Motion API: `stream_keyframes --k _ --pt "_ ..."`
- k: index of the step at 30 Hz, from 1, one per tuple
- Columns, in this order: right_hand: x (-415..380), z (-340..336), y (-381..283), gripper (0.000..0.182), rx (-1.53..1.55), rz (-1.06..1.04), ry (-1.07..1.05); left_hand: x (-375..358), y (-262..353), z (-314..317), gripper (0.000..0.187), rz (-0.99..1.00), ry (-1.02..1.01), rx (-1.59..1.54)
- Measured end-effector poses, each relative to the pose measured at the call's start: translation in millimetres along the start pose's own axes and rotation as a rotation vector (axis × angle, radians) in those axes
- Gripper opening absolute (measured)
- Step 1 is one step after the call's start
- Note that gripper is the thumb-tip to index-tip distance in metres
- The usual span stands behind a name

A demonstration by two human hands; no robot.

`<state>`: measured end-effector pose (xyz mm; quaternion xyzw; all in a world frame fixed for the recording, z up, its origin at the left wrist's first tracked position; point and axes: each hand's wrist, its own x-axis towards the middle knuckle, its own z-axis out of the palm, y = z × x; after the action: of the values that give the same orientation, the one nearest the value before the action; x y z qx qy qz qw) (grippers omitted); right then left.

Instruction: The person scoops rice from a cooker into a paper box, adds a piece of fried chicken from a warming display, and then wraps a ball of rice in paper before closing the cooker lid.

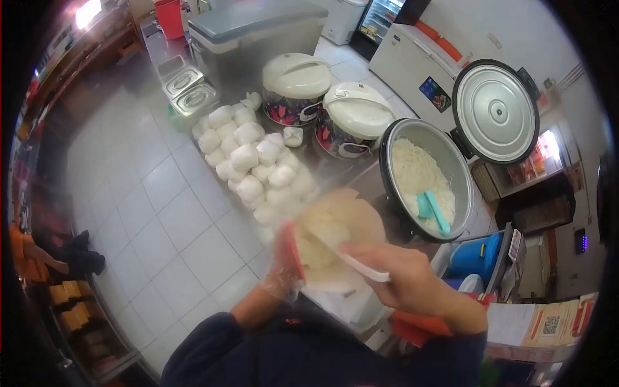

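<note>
In a clear plastic glove, my left hand (pixel 282 263) is closed around the side of a tan paper wrapper (pixel 367 222) with a red strip at its left edge. White rice (pixel 316 251) lies in the wrapper, blurred by motion. My right hand (pixel 409 277) grips the white handle of a rice paddle (pixel 366 266), its blade over the rice. Just beyond the wrapper, many white wrapped bundles (pixel 245 157) are piled on the counter. To the right stands an open rice cooker (pixel 459 193) with rice inside and a turquoise rice paddle (pixel 433 213) resting on it.
Two lidded, flower-patterned cookers (pixel 298 77) stand behind the bundles, near a large grey bin (pixel 258 39) and metal containers (pixel 193 97). The open cooker's raised lid (pixel 496 113) rises at the right. A blue container (pixel 474 258) is closer. Another person's arm (pixel 42 255) shows far left.
</note>
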<state>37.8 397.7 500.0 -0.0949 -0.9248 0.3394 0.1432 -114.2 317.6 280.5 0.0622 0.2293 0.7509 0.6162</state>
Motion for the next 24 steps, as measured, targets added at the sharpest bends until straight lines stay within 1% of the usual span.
stream_keyframes --k 1,2,4,5,6,7,8,9,10,11,12,13,14,16,17,18,20,21,22,23,24 --pt "2 3 -2 0.03 -0.022 0.024 -0.008 -7 6 6 0.071 -0.098 0.004 -0.16" --pt "0 5 -6 0.03 -0.019 0.012 -0.022 -10 12 7 0.071 -0.081 0.011 -0.166" --pt "-11 3 -19 0.037 0.304 0.098 0.264 -22 19 2 0.077 -0.109 -0.188 -0.263" --pt "-6 -2 -22 0.038 0.07 0.133 -0.034 -28 18 -2 0.077 -0.078 -0.166 -0.267" --pt "-1 5 -24 0.038 0.084 0.109 -0.057 -30 14 -8 0.08 -0.049 -0.187 -0.253" --pt "6 14 -26 0.037 0.041 0.127 -0.16 -31 15 -14 0.082 -0.016 -0.218 -0.23" --pt "11 21 -28 0.036 -0.005 0.144 -0.269 -39 18 -19 0.082 0.022 -0.205 -0.227" --pt "14 17 -35 0.033 0.017 0.079 -0.183 -49 19 -25 0.081 0.011 -0.197 -0.272" --pt "17 18 -37 0.033 0.028 0.038 -0.222 -60 21 -30 0.081 0.007 -0.188 -0.32" --pt "19 20 -38 0.033 0.072 -0.003 -0.237 -69 25 -31 0.08 0.051 -0.254 -0.319" --pt "23 22 -41 0.032 0.118 -0.041 -0.251 -78 25 -33 0.08 0.103 -0.226 -0.326" --pt "35 32 -48 0.029 0.053 0.068 -0.496 -86 26 -34 0.079 0.16 -0.157 -0.269" --pt "39 36 -48 0.029 0.067 0.048 -0.511 -94 26 -36 0.078 0.196 -0.092 -0.211" --pt "39 44 -44 0.029 0.085 -0.013 -0.422 -109 25 -38 0.079 0.228 -0.072 -0.24" --pt "32 52 -36 0.032 0.21 -0.172 -0.195 -116 24 -38 0.08 0.244 -0.064 -0.28" --pt "26 57 -34 0.032 0.219 -0.16 -0.206 -125 18 -38 0.081 0.256 -0.053 -0.331" --pt "23 61 -38 0.032 0.127 -0.047 -0.537 -135 7 -41 0.083 0.268 -0.016 -0.285" --pt "23 58 -38 0.023 0.081 -0.119 -0.506 -138 5 -47 0.084 0.268 0.08 0.023" --pt "11 53 -35 0.023 0.042 -0.08 -0.477 -139 -1 -46 0.083 0.266 0.099 -0.025" --pt "-1 50 -30 0.018 0.139 -0.088 -0.104 -142 -5 -42 0.083 0.265 0.117 -0.073" --pt "-3 50 -24 0.014 0.251 -0.13 0.252 -151 -3 -32 0.083 0.26 0.094 -0.47"
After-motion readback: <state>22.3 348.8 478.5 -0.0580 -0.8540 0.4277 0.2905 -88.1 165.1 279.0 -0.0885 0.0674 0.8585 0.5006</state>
